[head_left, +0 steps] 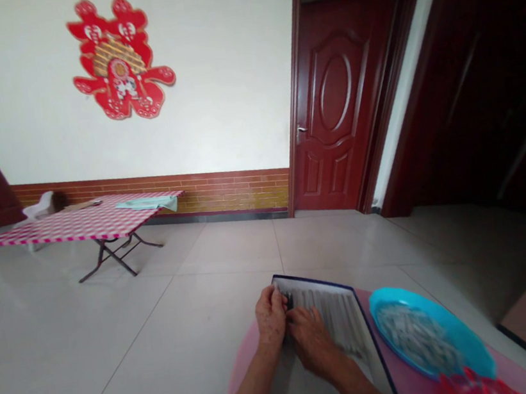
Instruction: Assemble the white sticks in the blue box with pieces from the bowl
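Two bare hands worked close together over a flat tray with a thin dark blue edge (pixel 313 283). The tray lay on a round pink tabletop (pixel 244 367), and long, thin, pale strips (pixel 342 322) sat side by side in it in rows. The left hand (pixel 272 317) was bent and closed up near the top of the tray, with its fingers (pixel 276 298) pinched around something small and dark (pixel 287 298). The right hand (pixel 313 340) lay over the strips with its fingers curled down, touching them. It may have been holding one, but I could not tell.

Just beside the tray sat a shiny blue plastic dish (pixel 445 309), heaped with small grey-white pieces (pixel 415 338). A crumpled red plastic bag (pixel 467 388) lay at the bottom edge of the view.

A bumped arm could tip the dish and spill the little pieces on the floor. A hard push could knock the strips out of their neat rows, and the tray could slip if it was shoved too far.

The hands hid the small dark thing and part of the rows. The bag and the round tabletop were cut off, and the pieces were too small to make out well.
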### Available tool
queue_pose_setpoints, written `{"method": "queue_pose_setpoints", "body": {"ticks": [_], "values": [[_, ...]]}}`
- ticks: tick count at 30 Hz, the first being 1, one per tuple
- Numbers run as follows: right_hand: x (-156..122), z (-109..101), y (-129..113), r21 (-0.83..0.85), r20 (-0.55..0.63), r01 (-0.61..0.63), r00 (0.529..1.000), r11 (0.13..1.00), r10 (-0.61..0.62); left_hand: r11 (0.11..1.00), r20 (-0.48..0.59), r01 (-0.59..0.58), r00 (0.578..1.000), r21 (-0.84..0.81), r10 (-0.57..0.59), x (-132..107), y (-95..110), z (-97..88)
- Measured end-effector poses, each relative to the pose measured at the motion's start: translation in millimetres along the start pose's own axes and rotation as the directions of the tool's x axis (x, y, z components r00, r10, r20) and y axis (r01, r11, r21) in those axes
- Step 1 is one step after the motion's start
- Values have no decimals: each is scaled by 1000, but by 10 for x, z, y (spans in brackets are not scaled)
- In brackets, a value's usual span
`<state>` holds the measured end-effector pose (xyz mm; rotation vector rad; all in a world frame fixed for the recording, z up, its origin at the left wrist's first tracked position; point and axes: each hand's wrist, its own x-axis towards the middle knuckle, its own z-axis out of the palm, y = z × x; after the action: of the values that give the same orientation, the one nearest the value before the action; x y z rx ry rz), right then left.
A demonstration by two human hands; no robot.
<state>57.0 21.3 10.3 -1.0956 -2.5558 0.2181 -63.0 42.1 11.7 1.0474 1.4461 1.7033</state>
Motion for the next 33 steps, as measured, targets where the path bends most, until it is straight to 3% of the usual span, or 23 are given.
{"method": "queue_pose_setpoints", "body": {"ticks": [7, 17, 24, 29, 33], "values": [[69, 28, 41, -17, -8, 48, 999, 999, -48, 999, 29, -29, 999, 28, 28, 8, -17, -19], [94, 87, 99, 12, -146, 148, 979, 989, -145, 991, 104, -54, 994, 122, 42, -10, 8, -45], [108, 41, 94, 142, -263, 224, 948, 964, -182, 997, 58, -81, 995, 20, 80, -28, 38, -48], [115, 24, 131, 234, -351, 166, 933, 958, -76, 994, 51, -102, 993, -35, 104, -30, 26, -26], [92, 16, 127, 290, -344, 127, 939, 948, -20, 993, 88, -106, 990, -50, 110, -19, -10, -15]]}}
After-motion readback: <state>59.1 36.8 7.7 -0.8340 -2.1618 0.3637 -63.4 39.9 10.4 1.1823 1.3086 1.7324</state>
